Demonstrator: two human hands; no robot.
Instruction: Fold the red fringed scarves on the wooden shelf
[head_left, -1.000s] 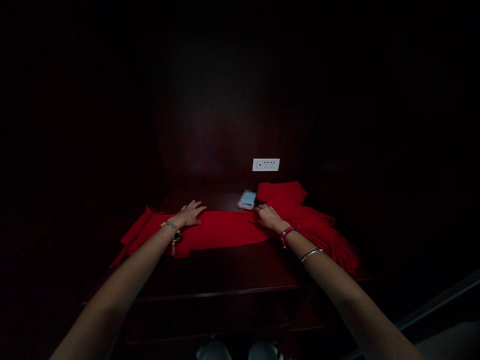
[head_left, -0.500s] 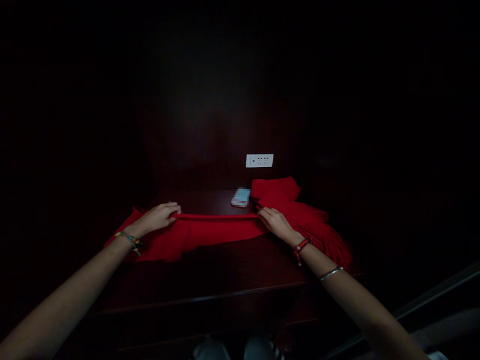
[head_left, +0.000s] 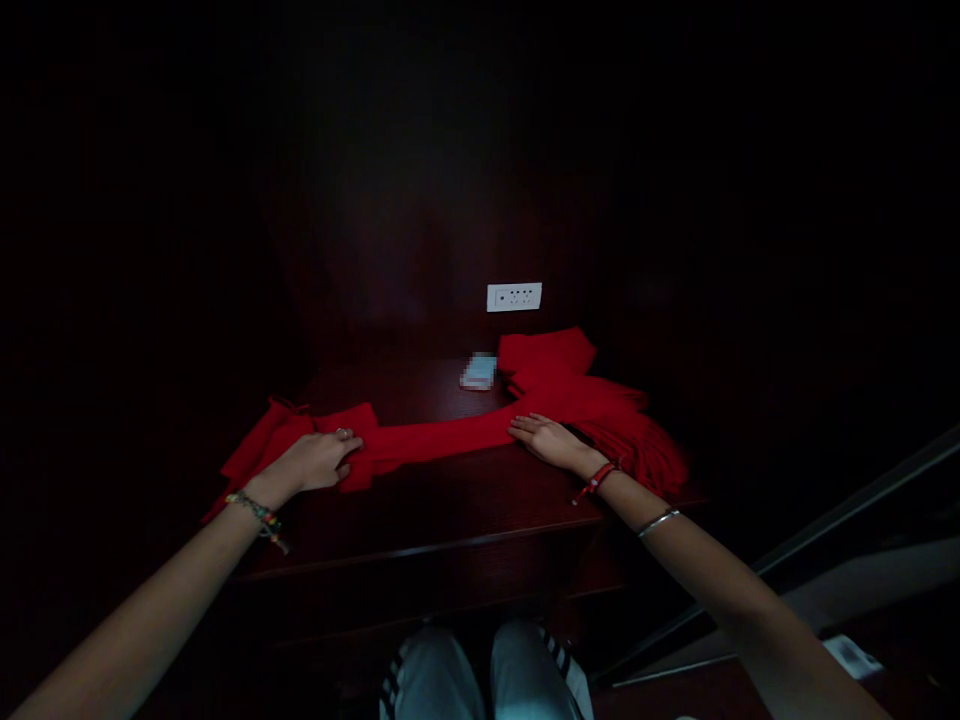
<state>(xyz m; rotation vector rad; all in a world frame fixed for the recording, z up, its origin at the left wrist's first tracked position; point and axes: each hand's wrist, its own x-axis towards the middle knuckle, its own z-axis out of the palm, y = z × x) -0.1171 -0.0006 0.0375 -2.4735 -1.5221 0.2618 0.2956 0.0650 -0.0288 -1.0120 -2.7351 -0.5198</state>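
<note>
A long red cloth [head_left: 442, 437] lies folded into a narrow band across a dark wooden surface. On its left part, where the fabric is wider and bunched, my left hand [head_left: 319, 460] rests palm down, thumb apart from the fingers. My right hand [head_left: 551, 440] presses flat on the band's right end with fingers stretched out. Just beyond that hand, the band meets a heap of pleated red fabric [head_left: 626, 430]; whether they are one piece I cannot tell. Both palms are hidden from view.
Behind the cloth lies a small pale blue, blurred object [head_left: 478, 371]. A white power socket [head_left: 514, 297] is set in the dark back wall. The wooden surface's front edge [head_left: 420, 550] runs just above my knees [head_left: 442, 675].
The band's far edge, pinched up between both hands before, now lies flat toward me. My fingers have let go of that edge and rest on the cloth. The view has tilted down slightly.
</note>
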